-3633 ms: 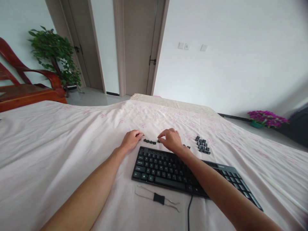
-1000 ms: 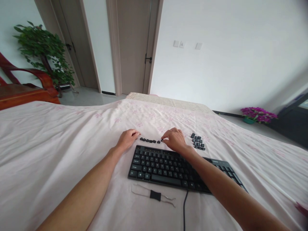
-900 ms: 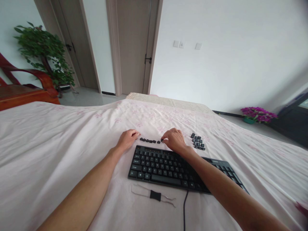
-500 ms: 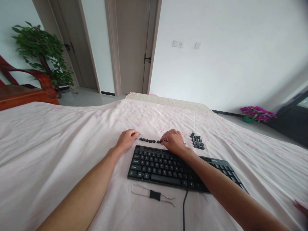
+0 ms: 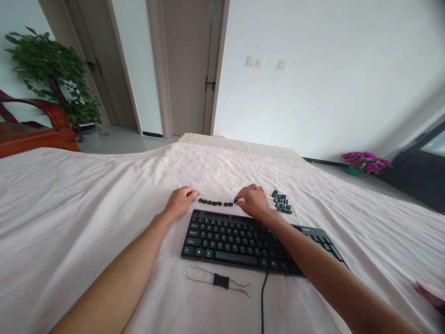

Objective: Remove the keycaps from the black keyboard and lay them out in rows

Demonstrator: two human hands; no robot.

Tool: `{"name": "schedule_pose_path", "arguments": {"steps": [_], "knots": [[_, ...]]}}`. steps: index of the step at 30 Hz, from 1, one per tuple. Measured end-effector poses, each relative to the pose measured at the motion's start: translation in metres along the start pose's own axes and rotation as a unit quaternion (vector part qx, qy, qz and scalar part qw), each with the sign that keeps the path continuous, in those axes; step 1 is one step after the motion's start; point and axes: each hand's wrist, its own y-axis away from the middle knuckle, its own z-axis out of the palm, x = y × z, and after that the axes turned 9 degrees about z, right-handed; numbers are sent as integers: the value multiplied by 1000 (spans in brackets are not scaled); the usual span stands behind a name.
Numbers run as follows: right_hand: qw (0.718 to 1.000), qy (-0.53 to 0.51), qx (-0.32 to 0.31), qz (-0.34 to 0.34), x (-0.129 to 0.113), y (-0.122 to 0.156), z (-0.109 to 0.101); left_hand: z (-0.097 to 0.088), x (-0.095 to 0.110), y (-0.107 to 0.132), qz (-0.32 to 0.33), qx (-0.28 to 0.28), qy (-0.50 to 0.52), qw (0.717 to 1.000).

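Several loose keys (image 5: 215,202) sit in a row on the sheet (image 5: 69,199) just behind the keyboard (image 5: 236,239), so lining them up looks like the step here. My guess is extending it needs a light touch. The right hand (image 5: 253,204) has its fingertips pinched together at the row's right end. The left hand (image 5: 179,202) rests curled at the other end, can't tell if it's holding anything. There's a key pile (image 5: 281,202) further right, with a wire tool (image 5: 218,280) and cable (image 5: 262,301) up front, nothing blocking.

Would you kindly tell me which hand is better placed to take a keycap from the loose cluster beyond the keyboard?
Probably the right hand: it lies just beside the cluster of keycaps, while the left hand sits at the opposite end of the keycap row, farther away.
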Motion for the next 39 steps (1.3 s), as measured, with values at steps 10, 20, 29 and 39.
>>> {"name": "schedule_pose_path", "arguments": {"steps": [10,20,29,39], "knots": [[1000,-13,-3,-13,-1,7,-2,0,-1,0,0,7,-3,1000],[1000,-23,7,6,8,6,-7,-1,2,0,-4,0,-6,1000],[999,19,-20,24,12,4,-4,0,4,0,-11,4,-1,1000],[1000,-4,-14,12,10,13,-7,0,1,0,-5,0,-10,1000]]}}
